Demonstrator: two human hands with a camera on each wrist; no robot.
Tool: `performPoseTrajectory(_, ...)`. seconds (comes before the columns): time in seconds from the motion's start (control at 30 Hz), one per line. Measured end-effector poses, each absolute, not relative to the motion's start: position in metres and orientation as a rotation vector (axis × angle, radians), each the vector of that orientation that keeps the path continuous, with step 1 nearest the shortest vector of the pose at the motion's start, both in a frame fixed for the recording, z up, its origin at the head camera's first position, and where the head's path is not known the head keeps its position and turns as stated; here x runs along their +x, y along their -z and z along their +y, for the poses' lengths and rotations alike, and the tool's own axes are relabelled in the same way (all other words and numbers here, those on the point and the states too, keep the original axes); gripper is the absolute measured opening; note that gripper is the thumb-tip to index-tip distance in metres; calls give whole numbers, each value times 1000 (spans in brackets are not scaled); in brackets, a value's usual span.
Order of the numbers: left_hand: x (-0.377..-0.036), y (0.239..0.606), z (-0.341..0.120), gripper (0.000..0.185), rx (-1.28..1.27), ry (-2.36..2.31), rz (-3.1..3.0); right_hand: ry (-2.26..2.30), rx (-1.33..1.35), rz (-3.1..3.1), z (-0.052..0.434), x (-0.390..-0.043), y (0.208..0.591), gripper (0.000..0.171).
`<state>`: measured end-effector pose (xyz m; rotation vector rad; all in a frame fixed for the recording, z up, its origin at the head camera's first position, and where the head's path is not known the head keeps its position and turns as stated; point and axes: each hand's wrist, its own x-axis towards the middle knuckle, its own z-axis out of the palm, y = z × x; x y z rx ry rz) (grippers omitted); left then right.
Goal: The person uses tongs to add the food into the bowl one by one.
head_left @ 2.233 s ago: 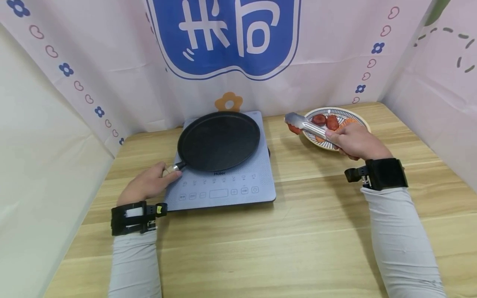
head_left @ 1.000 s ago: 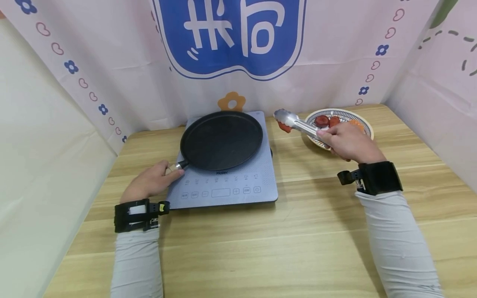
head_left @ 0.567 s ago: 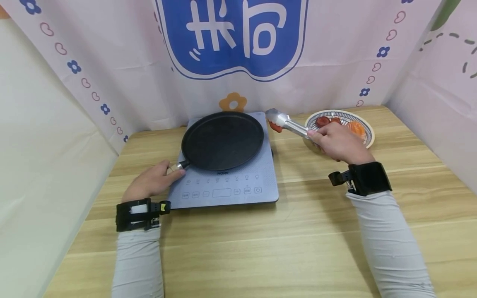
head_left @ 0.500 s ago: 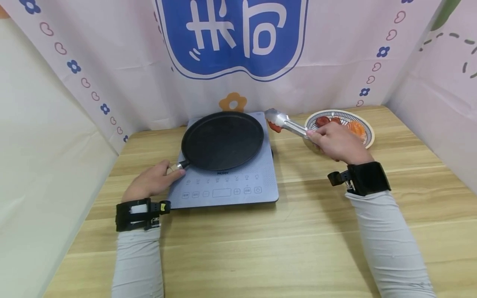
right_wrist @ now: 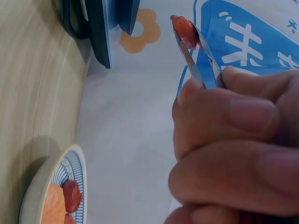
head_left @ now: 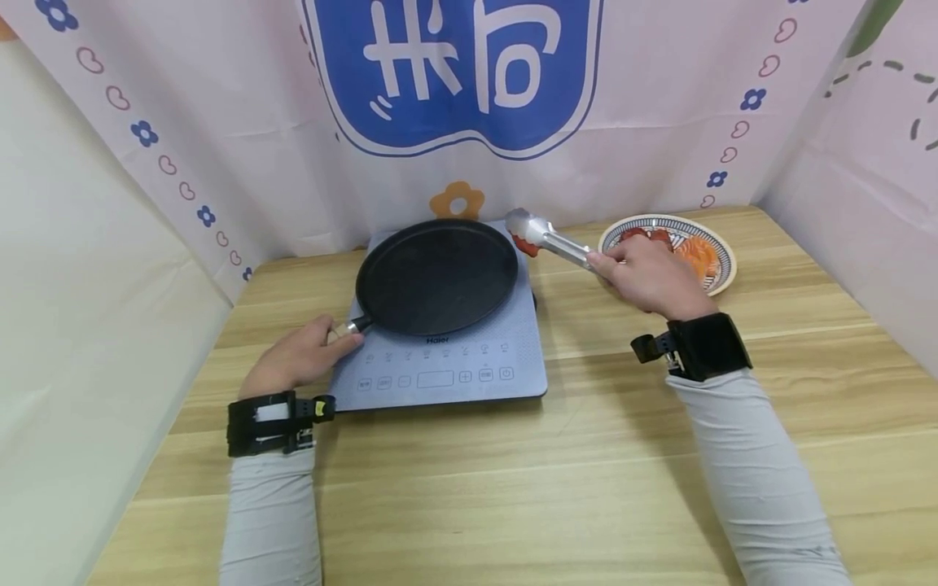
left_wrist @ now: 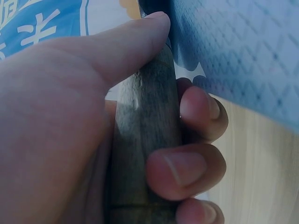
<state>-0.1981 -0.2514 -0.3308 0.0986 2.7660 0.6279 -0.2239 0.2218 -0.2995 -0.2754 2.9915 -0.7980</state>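
Observation:
My left hand (head_left: 296,354) grips the wooden handle (left_wrist: 147,121) of a flat black frying pan (head_left: 437,277), fingers wrapped round it and thumb along the top. The pan sits on a grey Haier induction cooker (head_left: 469,366). In my right hand (head_left: 655,277) is a pair of metal tongs (head_left: 560,244), squeezed between fingers and thumb. Their tips pinch a red piece of food (right_wrist: 185,31), held up by the pan's right rim in the head view. Behind the right hand is a patterned plate (head_left: 725,277) with orange slices (head_left: 698,256) and red pieces (right_wrist: 71,196).
The wooden table (head_left: 469,488) runs back to a pale printed curtain (head_left: 264,163). A cream-coloured wall (head_left: 88,325) closes the left side. A dark cable (right_wrist: 70,23) shows beside the cooker in the right wrist view.
My right hand has carried the tongs and red piece leftward from over the plate to the pan's right edge, uncovering more orange slices. The left hand keeps its hold on the handle.

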Motion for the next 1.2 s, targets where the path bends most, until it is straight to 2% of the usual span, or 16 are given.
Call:
performPoseTrajectory(0.5, -198, 332, -253, 52, 92, -610, 2773, 759, -335, 2956, 202, -227, 308, 48)
performPoseTrajectory(1.2, -197, 331, -250, 50, 66, -614, 2773, 688, -368, 2948, 179, -223, 320, 50)
